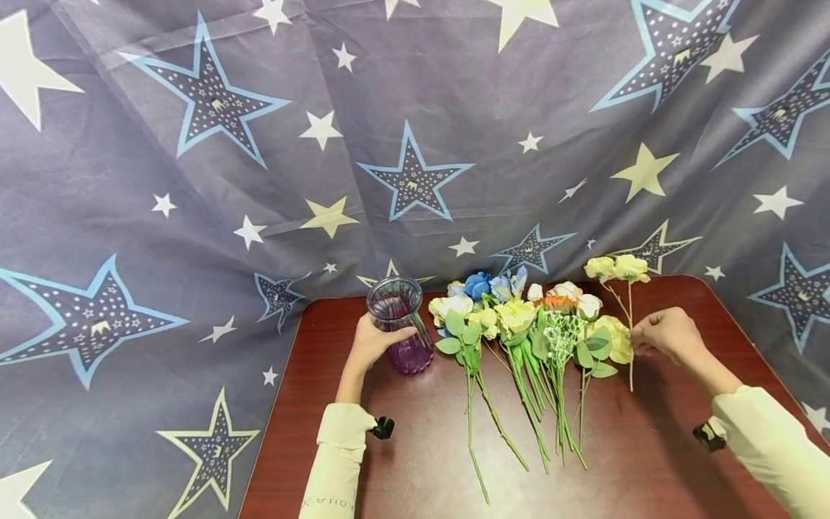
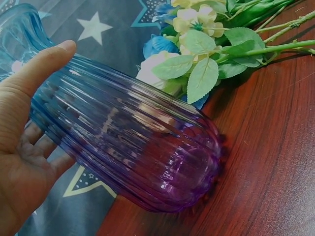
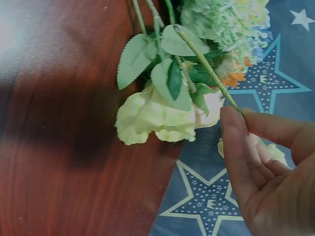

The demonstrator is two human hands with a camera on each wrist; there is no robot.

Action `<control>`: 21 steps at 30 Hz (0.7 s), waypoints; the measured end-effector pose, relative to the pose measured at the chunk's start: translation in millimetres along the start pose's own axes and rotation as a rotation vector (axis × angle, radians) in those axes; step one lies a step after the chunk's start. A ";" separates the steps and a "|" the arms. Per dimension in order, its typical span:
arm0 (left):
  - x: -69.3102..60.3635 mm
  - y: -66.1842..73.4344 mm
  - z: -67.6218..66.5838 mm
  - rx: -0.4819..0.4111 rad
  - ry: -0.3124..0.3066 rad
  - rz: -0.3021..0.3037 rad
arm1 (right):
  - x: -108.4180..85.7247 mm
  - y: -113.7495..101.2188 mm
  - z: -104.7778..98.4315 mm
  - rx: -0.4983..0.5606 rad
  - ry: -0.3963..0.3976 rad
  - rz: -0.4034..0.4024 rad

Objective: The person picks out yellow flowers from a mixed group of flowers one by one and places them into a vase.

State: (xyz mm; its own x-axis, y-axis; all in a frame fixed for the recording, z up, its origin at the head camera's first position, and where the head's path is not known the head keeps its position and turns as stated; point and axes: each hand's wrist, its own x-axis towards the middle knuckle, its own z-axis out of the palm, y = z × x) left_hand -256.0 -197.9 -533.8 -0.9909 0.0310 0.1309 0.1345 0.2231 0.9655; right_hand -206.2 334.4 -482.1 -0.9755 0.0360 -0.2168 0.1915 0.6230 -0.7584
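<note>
A ribbed glass vase (image 1: 411,355), blue at the neck and purple at the base, stands at the table's left. My left hand (image 1: 371,342) grips it just under the flared rim, thumb across the front in the left wrist view. At the right, my right hand (image 1: 669,334) pinches the thin green stem (image 3: 206,66) of a yellow artificial flower between thumb and fingers. Its two blooms (image 1: 630,268) point up and its cut end points down. Close by lies a larger yellow flower (image 3: 155,118) with green leaves.
Between the hands, artificial flowers lie in a row, stems toward me: a white rose (image 1: 452,308), a blue flower (image 1: 478,285), an orange flower (image 1: 559,303) and small white sprigs (image 1: 561,337). A star-patterned cloth (image 1: 415,94) hangs behind the reddish-brown table (image 1: 415,461).
</note>
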 end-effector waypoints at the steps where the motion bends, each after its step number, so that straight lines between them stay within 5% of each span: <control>1: -0.1 -0.1 0.2 0.002 0.003 0.001 | 0.0 -1.4 -0.3 -0.003 0.009 -0.010; 9: 0.4 -0.5 0.4 0.002 0.005 0.003 | 0.7 -12.0 -3.1 0.149 -0.008 -0.006; 21: -0.1 -1.4 -0.1 0.011 0.006 -0.009 | -2.6 -8.5 -2.0 0.215 -0.027 0.033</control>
State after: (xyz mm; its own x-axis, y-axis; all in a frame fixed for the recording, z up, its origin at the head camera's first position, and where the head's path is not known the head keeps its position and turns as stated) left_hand -256.1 -198.3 -535.2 -0.9920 0.0233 0.1240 0.1260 0.2338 0.9641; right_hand -205.5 330.6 -473.9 -0.9656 0.0309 -0.2583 0.2452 0.4404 -0.8637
